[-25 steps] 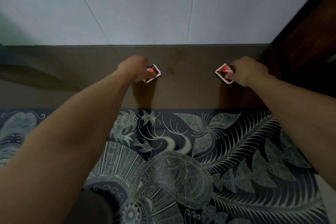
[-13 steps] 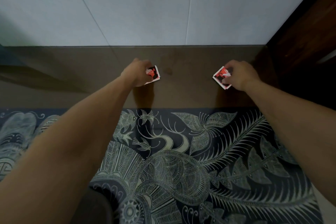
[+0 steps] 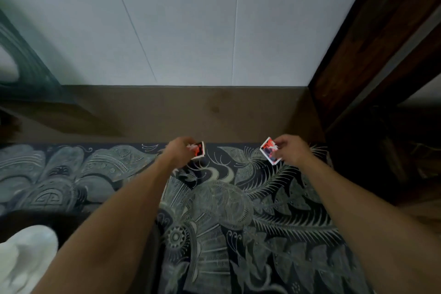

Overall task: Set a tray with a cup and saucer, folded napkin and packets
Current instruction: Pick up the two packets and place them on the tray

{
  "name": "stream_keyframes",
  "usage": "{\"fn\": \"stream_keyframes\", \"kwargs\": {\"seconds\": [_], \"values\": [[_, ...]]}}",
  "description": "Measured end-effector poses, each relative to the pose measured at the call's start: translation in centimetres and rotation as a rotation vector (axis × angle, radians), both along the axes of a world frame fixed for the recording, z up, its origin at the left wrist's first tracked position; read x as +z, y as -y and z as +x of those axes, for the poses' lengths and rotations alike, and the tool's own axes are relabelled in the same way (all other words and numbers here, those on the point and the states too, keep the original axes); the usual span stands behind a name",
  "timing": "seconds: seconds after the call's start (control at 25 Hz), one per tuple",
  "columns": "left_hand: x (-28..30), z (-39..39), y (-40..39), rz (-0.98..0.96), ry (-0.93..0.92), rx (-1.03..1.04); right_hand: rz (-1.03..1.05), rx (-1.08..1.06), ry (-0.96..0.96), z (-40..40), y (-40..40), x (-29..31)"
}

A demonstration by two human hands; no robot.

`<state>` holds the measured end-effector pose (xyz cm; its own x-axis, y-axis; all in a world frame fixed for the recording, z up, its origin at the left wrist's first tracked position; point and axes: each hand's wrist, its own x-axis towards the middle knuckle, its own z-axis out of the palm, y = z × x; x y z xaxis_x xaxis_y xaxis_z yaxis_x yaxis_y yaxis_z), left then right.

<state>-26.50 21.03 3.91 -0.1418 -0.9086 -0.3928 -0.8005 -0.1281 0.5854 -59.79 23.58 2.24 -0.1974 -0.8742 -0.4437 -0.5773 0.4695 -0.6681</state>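
My left hand [image 3: 179, 151] pinches a small red and white packet [image 3: 199, 149] by its left side. My right hand [image 3: 292, 150] grips a second red and white packet [image 3: 268, 149] by its right side. Both packets hang in the air over the far edge of the dark patterned cloth [image 3: 238, 210]. The two hands are about a forearm's width apart. No tray, cup, saucer or napkin can be made out for certain.
A brown floor strip [image 3: 191, 112] runs along a pale wall [image 3: 191, 19]. A dark wooden frame [image 3: 372, 38] stands at the right. Something white and soft [image 3: 23, 262] lies at the lower left, blurred.
Both hands have pulled back toward me with their packets, from over the brown floor to over the cloth's far edge. The view has tilted up and blurred.
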Motion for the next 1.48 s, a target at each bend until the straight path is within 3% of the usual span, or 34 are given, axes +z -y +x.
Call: {"fn": "stream_keyframes", "kwargs": {"seconds": [0.28, 0.56, 0.8, 1.04, 1.28, 1.48], "values": [[1.9, 2.2, -14.8, 0.016, -0.057, 0.191, -0.057, 0.108, 0.137, 5.6, -11.8, 3.2], [2.6, 4.8, -23.9, 0.193, -0.297, 0.408, -0.073, 0.176, 0.198, 10.1, -20.7, 3.2], [2.6, 10.7, -27.2, 0.110, -0.202, 0.277, -0.044, 0.157, 0.133, 15.0, -23.6, 3.3], [2.2, 20.2, -27.6, 0.100, -0.069, 0.154, -0.046, 0.034, 0.227, 26.1, -25.8, 2.8], [1.6, 27.1, -27.1, 0.144, -0.143, 0.106, 0.037, -0.236, 0.351, 36.6, -28.6, 0.7], [0.8, 28.8, -26.8, 0.239, -0.222, 0.113, 0.057, -0.386, 0.343, 40.5, -28.9, 0.7]]}}
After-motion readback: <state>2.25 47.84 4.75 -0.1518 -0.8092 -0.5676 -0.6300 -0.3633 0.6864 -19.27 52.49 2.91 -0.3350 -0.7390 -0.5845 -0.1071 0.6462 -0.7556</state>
